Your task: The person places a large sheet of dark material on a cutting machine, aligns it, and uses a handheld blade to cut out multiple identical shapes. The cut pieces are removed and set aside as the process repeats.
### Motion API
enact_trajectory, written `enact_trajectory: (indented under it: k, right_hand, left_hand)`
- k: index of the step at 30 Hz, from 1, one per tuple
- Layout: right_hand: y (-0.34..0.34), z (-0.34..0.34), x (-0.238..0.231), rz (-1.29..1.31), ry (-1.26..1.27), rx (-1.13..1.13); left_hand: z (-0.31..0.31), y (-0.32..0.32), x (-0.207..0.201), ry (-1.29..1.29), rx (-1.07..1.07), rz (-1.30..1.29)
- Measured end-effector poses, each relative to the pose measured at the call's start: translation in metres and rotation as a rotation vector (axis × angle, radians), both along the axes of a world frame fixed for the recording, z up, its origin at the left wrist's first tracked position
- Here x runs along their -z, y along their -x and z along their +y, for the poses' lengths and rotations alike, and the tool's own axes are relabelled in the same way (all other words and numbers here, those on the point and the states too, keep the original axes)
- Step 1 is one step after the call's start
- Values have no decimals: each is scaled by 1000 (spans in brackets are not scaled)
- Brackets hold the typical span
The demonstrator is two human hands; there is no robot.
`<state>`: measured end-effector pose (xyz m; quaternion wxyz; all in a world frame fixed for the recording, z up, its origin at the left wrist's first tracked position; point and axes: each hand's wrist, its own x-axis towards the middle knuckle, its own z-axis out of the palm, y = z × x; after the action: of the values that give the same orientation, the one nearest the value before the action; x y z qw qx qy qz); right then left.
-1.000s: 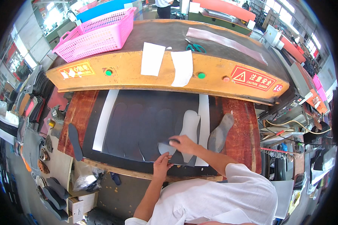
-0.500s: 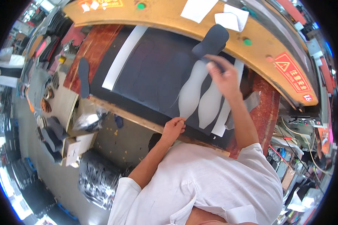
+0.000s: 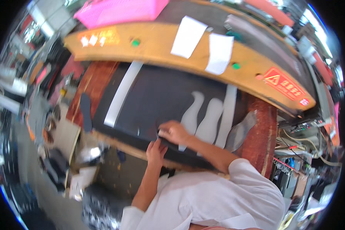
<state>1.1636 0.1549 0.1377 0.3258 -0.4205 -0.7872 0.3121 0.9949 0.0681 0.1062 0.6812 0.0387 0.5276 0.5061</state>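
The right hand (image 3: 173, 132) is bent with its fingers curled, right above the left hand (image 3: 155, 151), at the near edge of the dark sheet (image 3: 153, 92). The fingers hide what is between them, so I can't tell whether either hand is gripping the sheet. The sheet lies flat on the table, right of a white strip (image 3: 122, 96). The right arm covers the bottoms of two pale sole shapes (image 3: 210, 120). Up top, the pink basket (image 3: 122, 11) is cut off, and the green-handled thing (image 3: 234, 35) is maybe scissors, but too blurry.
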Motion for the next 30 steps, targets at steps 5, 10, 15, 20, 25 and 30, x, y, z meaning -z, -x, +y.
enact_trajectory:
  k: [5,10,15,20,25,30]
  right_hand:
    - [0,-12,25,8,-265,-74]
    - [-11,12,1,5,223,84]
    - [-36,79,-121,-263,61,804]
    - [-10,91,-191,299,-231,510]
    - [82,79,-105,-182,-107,135]
    - [108,50,-24,-158,281,107]
  left_hand:
    - [16,14,3,-53,29,-304]
    - [19,31,8,-40,287,-73]
    - [16,42,6,26,374,-2]
    - [28,62,3,177,596,-137]
    - [48,104,-1,292,430,-143]
    - [72,129,-12,144,189,-269]
